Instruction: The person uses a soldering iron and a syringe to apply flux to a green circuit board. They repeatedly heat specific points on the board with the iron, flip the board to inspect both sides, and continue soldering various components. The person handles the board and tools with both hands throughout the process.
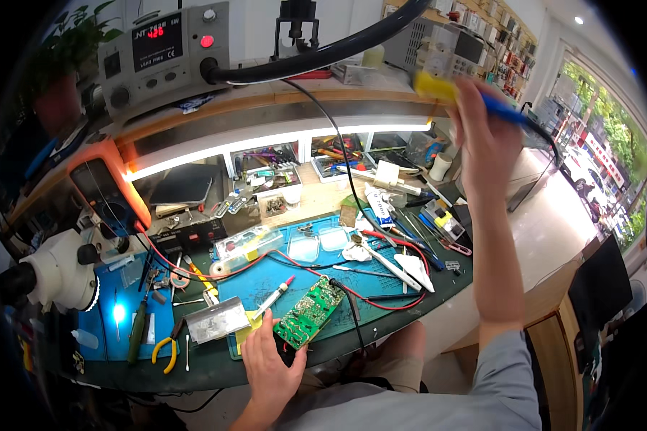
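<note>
My left hand (267,364) grips the near left end of a green circuit board (310,313), thumb on one side and fingers on the other. The board's solder side faces up over the front of the blue mat. Raised high at the right, my right hand (487,136) is closed round a soldering iron (507,109) with a blue handle and a yellow front part; motion blurs it. A cord trails from its back end. Beside my left fingertips lies a syringe (273,297) with a pink tip. A grey metal plate (217,320) lies left of the board.
An orange multimeter (108,188) stands at the left, its leads crossing the blue mat (251,276). A white microscope (61,271), yellow-handled pliers (167,350) and a screwdriver (138,332) are nearby. A thick black hose (323,50) arches overhead from a grey station (165,61).
</note>
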{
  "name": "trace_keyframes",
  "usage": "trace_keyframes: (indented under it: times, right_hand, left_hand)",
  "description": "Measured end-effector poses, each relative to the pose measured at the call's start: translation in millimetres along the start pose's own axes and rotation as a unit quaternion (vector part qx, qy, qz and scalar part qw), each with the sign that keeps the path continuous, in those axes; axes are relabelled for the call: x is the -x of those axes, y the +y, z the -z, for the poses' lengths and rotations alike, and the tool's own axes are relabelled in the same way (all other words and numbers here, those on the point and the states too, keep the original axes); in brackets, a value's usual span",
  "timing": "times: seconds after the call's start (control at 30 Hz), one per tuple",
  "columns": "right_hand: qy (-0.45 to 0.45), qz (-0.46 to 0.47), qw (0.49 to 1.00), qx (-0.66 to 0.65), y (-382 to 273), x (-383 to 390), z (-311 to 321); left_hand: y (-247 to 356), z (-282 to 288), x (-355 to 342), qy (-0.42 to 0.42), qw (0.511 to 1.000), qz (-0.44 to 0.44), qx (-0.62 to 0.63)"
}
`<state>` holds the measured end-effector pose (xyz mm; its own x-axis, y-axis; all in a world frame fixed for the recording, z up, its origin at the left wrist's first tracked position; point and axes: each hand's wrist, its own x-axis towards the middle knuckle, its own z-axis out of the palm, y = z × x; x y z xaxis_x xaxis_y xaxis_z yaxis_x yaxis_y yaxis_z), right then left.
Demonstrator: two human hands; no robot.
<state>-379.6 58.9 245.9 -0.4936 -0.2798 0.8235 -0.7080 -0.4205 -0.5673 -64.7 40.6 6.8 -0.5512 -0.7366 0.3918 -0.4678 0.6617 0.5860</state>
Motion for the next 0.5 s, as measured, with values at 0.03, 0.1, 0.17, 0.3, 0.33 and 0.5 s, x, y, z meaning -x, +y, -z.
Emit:
trace_keyframes:
  times: [0.03,0.1,0.17,0.3,0.33,0.5]
  right_hand:
    - [0.002,0.008,1.0,0.012,-2.7,-16.6,-21.5]
    - [-0.038,0.077,0.986,0.142,18.8,-52.7,-48.9]
    - [-0.073,0.063,0.972,0.216,23.8,-78.3,-71.6]
    - [-0.056,0.176,0.962,0.199,47.9,-115.6,-113.3]
    - [-0.064,0.176,0.958,0.219,61.3,-124.9,-124.0]
    - [-0.142,0.003,0.888,0.437,55.8,-147.3,-163.4]
  left_hand:
    - [-2.8,1.8,1.8,0.011,1.0,0.0,0.0]
    - [-3.5,3.3,4.8,0.022,1.0,0.005,0.001]
    - [-1.4,-0.4,5.6,0.027,0.999,0.002,0.017]
    - [0.4,0.0,3.8,0.036,0.998,0.007,0.044]
    - [1.7,0.4,2.6,0.036,0.998,0.013,0.049]
    - [2.5,-3.9,-4.0,0.023,0.997,0.025,0.067]
